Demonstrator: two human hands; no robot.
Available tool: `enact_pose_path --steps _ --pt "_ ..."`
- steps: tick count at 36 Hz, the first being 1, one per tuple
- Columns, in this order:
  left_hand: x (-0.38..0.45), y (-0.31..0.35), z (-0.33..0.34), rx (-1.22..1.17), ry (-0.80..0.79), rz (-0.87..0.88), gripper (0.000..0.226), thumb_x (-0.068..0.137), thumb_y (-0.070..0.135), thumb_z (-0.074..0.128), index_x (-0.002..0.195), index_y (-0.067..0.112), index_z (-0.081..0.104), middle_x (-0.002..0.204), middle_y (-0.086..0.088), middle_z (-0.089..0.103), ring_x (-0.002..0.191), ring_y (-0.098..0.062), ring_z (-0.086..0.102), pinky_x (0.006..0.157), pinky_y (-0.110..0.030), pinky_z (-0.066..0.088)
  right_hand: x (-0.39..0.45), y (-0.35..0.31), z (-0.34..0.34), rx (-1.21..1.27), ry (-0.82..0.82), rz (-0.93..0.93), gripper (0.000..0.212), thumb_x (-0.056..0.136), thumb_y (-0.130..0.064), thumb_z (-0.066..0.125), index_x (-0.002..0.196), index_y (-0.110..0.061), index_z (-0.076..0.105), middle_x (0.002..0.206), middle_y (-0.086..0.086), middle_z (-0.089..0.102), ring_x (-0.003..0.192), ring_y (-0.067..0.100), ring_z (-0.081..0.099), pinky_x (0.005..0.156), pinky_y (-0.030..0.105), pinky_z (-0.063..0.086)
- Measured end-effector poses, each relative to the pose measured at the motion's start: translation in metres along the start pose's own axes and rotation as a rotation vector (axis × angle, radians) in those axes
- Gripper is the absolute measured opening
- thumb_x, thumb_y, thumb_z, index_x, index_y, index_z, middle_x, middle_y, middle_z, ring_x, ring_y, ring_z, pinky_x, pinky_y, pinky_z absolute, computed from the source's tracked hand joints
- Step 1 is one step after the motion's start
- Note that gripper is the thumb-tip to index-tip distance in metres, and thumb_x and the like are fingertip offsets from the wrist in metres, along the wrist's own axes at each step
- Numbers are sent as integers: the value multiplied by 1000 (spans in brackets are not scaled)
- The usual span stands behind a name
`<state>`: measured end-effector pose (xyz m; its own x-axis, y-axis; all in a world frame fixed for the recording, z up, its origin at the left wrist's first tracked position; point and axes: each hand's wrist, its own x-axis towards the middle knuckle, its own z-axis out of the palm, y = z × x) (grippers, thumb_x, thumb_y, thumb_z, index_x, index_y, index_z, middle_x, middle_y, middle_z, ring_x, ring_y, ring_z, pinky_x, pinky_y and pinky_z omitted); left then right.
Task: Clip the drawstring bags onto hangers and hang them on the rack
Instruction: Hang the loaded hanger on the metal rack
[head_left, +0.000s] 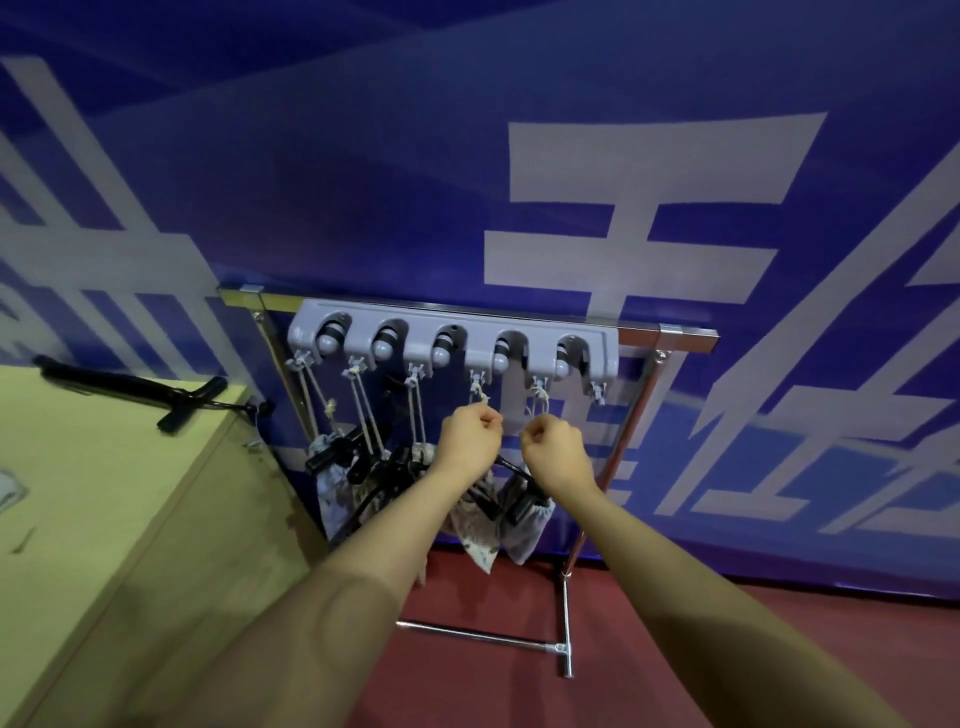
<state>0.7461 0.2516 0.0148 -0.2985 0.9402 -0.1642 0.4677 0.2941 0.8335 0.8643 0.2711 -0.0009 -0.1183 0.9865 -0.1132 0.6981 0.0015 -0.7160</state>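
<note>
Rack (639, 415): chrome frame, standing on a red floor (779, 649) against a blue banner (363, 182) with pale lettering. Top rail ran left to right; right upright and a foot bar were in view.

Holder (452, 338): grey plastic strip fixed along the top rail, five rounded slots with ball rollers, small hooks beneath.

Cords (358, 410): pale drawstrings, looped over the hooks. Three at left ran down to hung bags. Two more hung from the fourth and fifth hooks, each meeting a hand.

Bags (332, 488): patterned grey-white cloth, hanging below the holder among black clips (332, 454). Two further bags (480, 540) hung low behind the wrists, at centre, with black clips on their tops. How each clip gripped its bag could not be told.

Left hand (470, 434): raised under the fourth hook, fingers curled tight, apparently pinching the cord there; the grip itself was hidden.

Right hand (553, 452): raised just right of the left hand, under the fifth hook, fingers curled shut, seemingly on that cord. The two hands were close but apart.

Table (104, 493): pale yellow-green top, at near left, beside the rack.

Hanger (156, 389): black, lying on the table's far edge, blurred.
</note>
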Motion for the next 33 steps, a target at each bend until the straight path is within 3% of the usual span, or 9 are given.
enact_pose_path --steps 5,10,15,19,22,25,28,31,33 --pt "-11 -18 -43 -9 61 4 15 93 13 51 89 16 65 93 -9 69 88 -27 65 83 -45 55 -13 -36 21 26 -50 -101 18 90 -12 48 72 -14 52 69 8 58 66 28 56 60 39 48" --pt "-21 -52 -100 -4 105 -3 16 94 13 49 93 13 65 93 -9 69 87 -27 65 84 -44 54 -29 -80 53 52 -120 -164 14 90 -13 49 80 -12 59 74 7 61 74 28 60 69 40 51" --pt "-33 -95 -169 -35 143 -23 18 92 14 52 80 21 63 86 -8 69 85 -28 67 82 -42 55 -48 -132 98 76 -165 -185 15 92 -15 50 81 -11 61 78 12 66 78 31 63 73 45 52" --pt "-35 -140 -226 -65 193 -45 28 89 10 54 66 25 59 78 -12 67 83 -34 67 80 -48 56 -66 -180 143 70 -193 -214 17 94 -14 50 83 -6 61 79 13 65 76 29 63 73 42 52" --pt "-40 -166 -268 -75 200 -44 22 89 7 53 72 17 62 83 -19 68 78 -29 65 82 -44 55 -78 -215 179 73 -219 -231 21 93 -11 50 73 -12 57 69 7 61 70 25 61 72 41 52" --pt "-45 -190 -307 -82 212 -40 24 88 7 52 71 17 65 88 -19 70 85 -33 66 83 -45 55 -87 -246 213 94 -228 -241 20 91 -9 50 73 -12 58 67 6 62 63 21 59 71 39 52" --pt "-55 -212 -344 -72 239 -65 18 90 10 51 83 9 68 91 -16 71 88 -33 67 84 -40 54 -97 -278 247 95 -236 -257 21 91 -9 50 71 -13 57 70 8 63 63 21 59 69 35 52" --pt "-65 -233 -375 -61 266 -85 19 91 11 49 90 8 68 95 -15 70 90 -33 66 86 -40 52 -104 -305 279 108 -285 -265 19 93 -8 48 78 -9 59 68 6 61 55 13 54 53 15 47" --pt "-69 -248 -395 -71 280 -125 22 91 10 47 95 8 68 99 -14 70 92 -33 65 87 -39 52 -106 -321 300 103 -327 -277 18 94 -8 46 85 -7 62 72 7 62 55 9 54 48 10 42"
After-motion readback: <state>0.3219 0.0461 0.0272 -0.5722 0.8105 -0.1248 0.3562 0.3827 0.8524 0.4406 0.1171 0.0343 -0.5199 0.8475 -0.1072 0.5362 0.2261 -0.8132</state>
